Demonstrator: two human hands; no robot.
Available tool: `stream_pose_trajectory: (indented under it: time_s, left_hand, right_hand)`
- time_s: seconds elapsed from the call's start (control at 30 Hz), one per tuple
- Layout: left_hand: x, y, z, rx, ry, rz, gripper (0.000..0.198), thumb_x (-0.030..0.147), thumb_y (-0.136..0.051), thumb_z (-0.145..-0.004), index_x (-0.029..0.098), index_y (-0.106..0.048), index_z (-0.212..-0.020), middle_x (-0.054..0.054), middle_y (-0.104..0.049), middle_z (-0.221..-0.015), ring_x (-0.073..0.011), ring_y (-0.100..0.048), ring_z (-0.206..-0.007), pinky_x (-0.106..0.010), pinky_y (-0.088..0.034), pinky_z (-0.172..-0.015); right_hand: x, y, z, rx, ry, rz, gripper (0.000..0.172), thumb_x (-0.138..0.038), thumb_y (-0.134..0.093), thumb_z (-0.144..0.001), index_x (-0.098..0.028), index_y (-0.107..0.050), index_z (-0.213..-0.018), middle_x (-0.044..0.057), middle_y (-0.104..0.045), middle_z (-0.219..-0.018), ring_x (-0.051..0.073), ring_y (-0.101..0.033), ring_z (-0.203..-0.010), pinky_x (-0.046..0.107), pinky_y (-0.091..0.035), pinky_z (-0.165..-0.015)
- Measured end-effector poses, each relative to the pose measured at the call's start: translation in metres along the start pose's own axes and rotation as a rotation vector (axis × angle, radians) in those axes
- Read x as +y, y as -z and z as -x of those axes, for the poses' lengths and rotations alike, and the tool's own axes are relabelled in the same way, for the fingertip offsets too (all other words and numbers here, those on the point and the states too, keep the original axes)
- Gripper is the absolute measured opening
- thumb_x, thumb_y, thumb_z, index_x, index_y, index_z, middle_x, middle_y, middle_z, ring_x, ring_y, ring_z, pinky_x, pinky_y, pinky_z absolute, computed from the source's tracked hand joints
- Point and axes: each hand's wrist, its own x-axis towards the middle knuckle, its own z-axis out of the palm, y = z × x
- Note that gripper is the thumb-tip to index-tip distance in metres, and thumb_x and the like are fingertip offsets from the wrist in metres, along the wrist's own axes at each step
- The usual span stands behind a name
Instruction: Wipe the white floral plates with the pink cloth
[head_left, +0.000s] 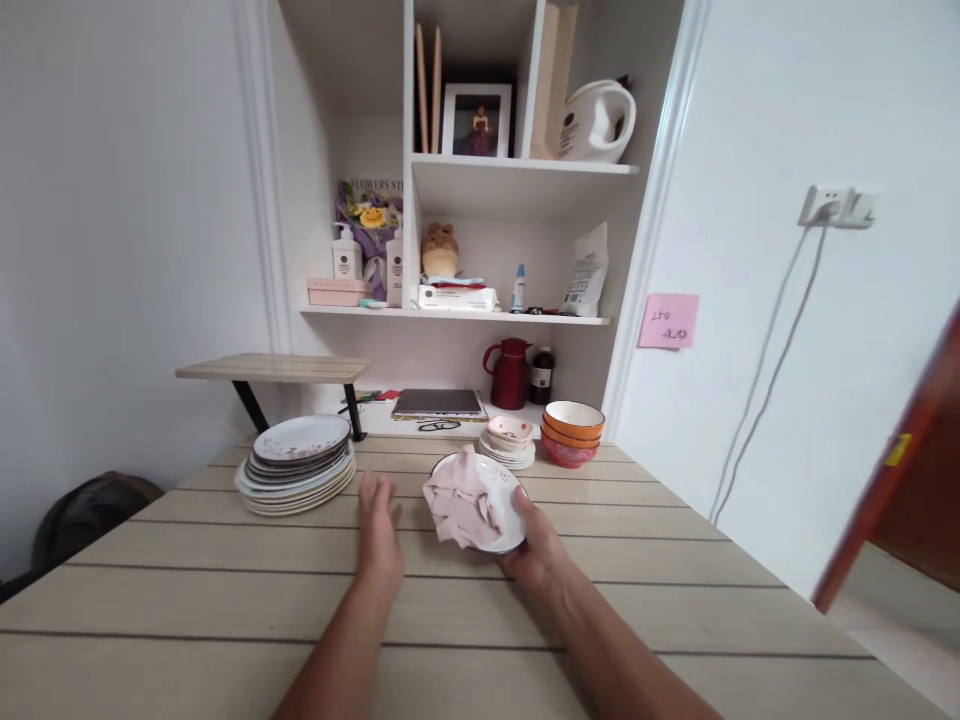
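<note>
My right hand (534, 540) grips the right rim of a white plate (511, 505) with a dark edge and a small flower pattern, thumb on top. A crumpled pale pink cloth (461, 505) lies over the plate's left part and hangs past its rim. To the left of the plate, apart from it, my left hand (380, 530) is raised with its fingers stretched out, holding nothing. Further left stands a stack of plates (296, 475), the top one flower-patterned.
Behind the held plate are small white saucers with a pink dish (511, 430) on top, and stacked orange and red bowls (572, 435). A raised wooden stand (274, 367) is at back left. A red jug (510, 375), dark bottle (541, 377), laptop (439, 402) and glasses (439, 426) sit at the back.
</note>
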Motion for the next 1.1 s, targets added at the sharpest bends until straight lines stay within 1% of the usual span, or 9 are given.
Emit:
stream_pose_trajectory:
  time_s: [0.1, 0.27, 0.43, 0.6, 0.67, 0.8, 0.9, 1.0, 1.1]
  left_hand:
    - [0.007, 0.002, 0.004, -0.186, 0.298, 0.243, 0.050, 0.051, -0.041, -0.093, 0.023, -0.041, -0.133, -0.015, -0.058, -0.131, -0.0263, -0.062, -0.111, -0.046, -0.050, -0.090]
    - [0.009, -0.012, 0.029, -0.529, 0.629, 0.380, 0.062, 0.058, -0.054, -0.085, 0.017, -0.054, -0.131, -0.013, -0.069, -0.118, -0.0302, -0.066, -0.105, -0.044, -0.048, -0.094]
    - [0.008, -0.016, 0.036, -0.608, 0.703, 0.354, 0.062, 0.051, -0.058, -0.085, 0.011, -0.055, -0.133, -0.015, -0.072, -0.113, -0.0302, -0.068, -0.103, -0.042, -0.046, -0.098]
    - [0.004, -0.013, 0.030, -0.610, 0.754, 0.329, 0.063, 0.048, -0.061, -0.084, 0.011, -0.054, -0.134, -0.016, -0.072, -0.113, -0.0308, -0.068, -0.102, -0.043, -0.048, -0.097]
    - [0.000, -0.013, 0.031, -0.594, 0.756, 0.318, 0.063, 0.050, -0.060, -0.084, 0.011, -0.054, -0.134, -0.016, -0.072, -0.113, -0.0310, -0.068, -0.104, -0.043, -0.047, -0.097]
    - [-0.008, -0.014, 0.031, -0.553, 0.717, 0.281, 0.062, 0.052, -0.058, -0.086, 0.012, -0.055, -0.133, -0.016, -0.072, -0.114, -0.0298, -0.067, -0.107, -0.043, -0.046, -0.099]
    - [-0.012, -0.013, 0.029, -0.522, 0.693, 0.272, 0.063, 0.054, -0.058, -0.085, 0.015, -0.054, -0.134, -0.014, -0.071, -0.115, -0.0287, -0.066, -0.108, -0.042, -0.046, -0.099]
    - [-0.013, -0.013, 0.027, -0.504, 0.666, 0.287, 0.062, 0.055, -0.058, -0.085, 0.016, -0.055, -0.133, -0.013, -0.071, -0.116, -0.0275, -0.066, -0.108, -0.041, -0.046, -0.098]
    - [-0.012, -0.014, 0.028, -0.556, 0.662, 0.349, 0.058, 0.054, -0.053, -0.088, 0.014, -0.057, -0.131, -0.014, -0.071, -0.115, -0.0268, -0.066, -0.108, -0.039, -0.047, -0.098]
  right_hand:
    - [-0.003, 0.000, 0.005, -0.130, -0.022, -0.005, 0.045, -0.041, -0.055, -0.090, -0.011, -0.056, -0.124, 0.011, -0.076, -0.087, 0.026, -0.072, -0.080, 0.045, -0.055, -0.086]
    - [0.002, 0.003, 0.006, -0.279, -0.113, 0.115, 0.050, -0.045, -0.057, -0.086, -0.008, -0.059, -0.121, 0.016, -0.075, -0.098, 0.029, -0.071, -0.092, 0.046, -0.051, -0.091]
    - [0.007, 0.006, 0.001, -0.214, -0.072, 0.193, 0.052, -0.046, -0.059, -0.086, -0.009, -0.058, -0.122, 0.016, -0.075, -0.099, 0.029, -0.071, -0.094, 0.046, -0.052, -0.089]
    - [0.008, 0.006, -0.006, -0.114, -0.041, 0.312, 0.054, -0.047, -0.063, -0.082, -0.009, -0.057, -0.120, 0.016, -0.075, -0.090, 0.030, -0.071, -0.078, 0.047, -0.056, -0.075]
    - [0.003, 0.010, -0.010, -0.070, 0.089, 0.386, 0.055, -0.043, -0.067, -0.079, -0.014, -0.055, -0.123, 0.011, -0.074, -0.086, 0.026, -0.069, -0.071, 0.043, -0.056, -0.069]
    - [-0.020, 0.022, -0.018, 0.136, 0.659, 0.689, 0.065, -0.030, -0.076, -0.069, -0.029, -0.052, -0.130, 0.002, -0.066, -0.101, 0.019, -0.062, -0.079, 0.035, -0.051, -0.081]
    - [-0.035, 0.026, -0.015, 0.111, 0.961, 0.910, 0.050, -0.030, -0.074, -0.069, -0.028, -0.064, -0.117, 0.006, -0.054, -0.121, 0.022, -0.057, -0.096, 0.038, -0.046, -0.091]
    - [-0.037, 0.018, -0.003, -0.020, 1.038, 1.059, 0.033, -0.036, -0.066, -0.077, -0.027, -0.070, -0.109, 0.008, -0.050, -0.118, 0.021, -0.056, -0.089, 0.038, -0.049, -0.083]
    - [-0.026, 0.006, 0.014, -0.239, 1.000, 1.163, 0.038, -0.040, -0.064, -0.081, -0.029, -0.068, -0.117, 0.007, -0.051, -0.111, 0.019, -0.055, -0.083, 0.035, -0.049, -0.076]
